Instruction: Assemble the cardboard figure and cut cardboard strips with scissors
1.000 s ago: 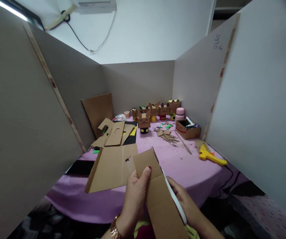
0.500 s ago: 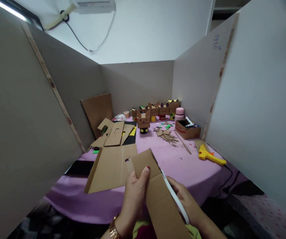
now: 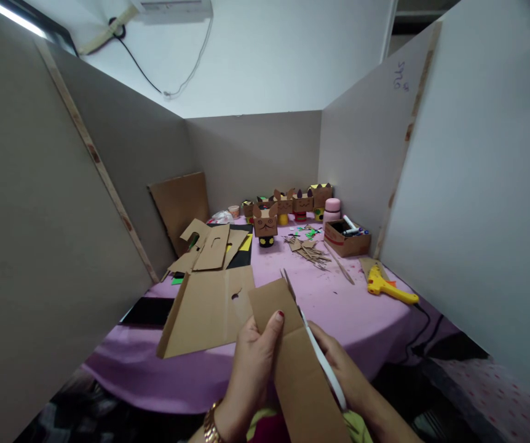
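Note:
My left hand [image 3: 252, 363] grips a long brown cardboard strip [image 3: 292, 363] from the left, thumb on its face. My right hand [image 3: 339, 369] is closed on white-handled scissors [image 3: 320, 363], whose blades run along the strip's right edge, tips near its far corner. Both are held over the near edge of the purple table [image 3: 361, 320]. A larger cardboard sheet [image 3: 209, 311] lies flat just left of the strip.
Cut cardboard pieces [image 3: 214, 246] lie at the left. Several cardboard animal boxes [image 3: 288, 206] stand at the back. A small cardboard box with markers [image 3: 345, 239] and a yellow glue gun [image 3: 387, 288] are at the right. Grey partition walls enclose the table.
The scissors' blades moved slightly further along the strip's right edge; the strip shifted a little. The hands keep their grips.

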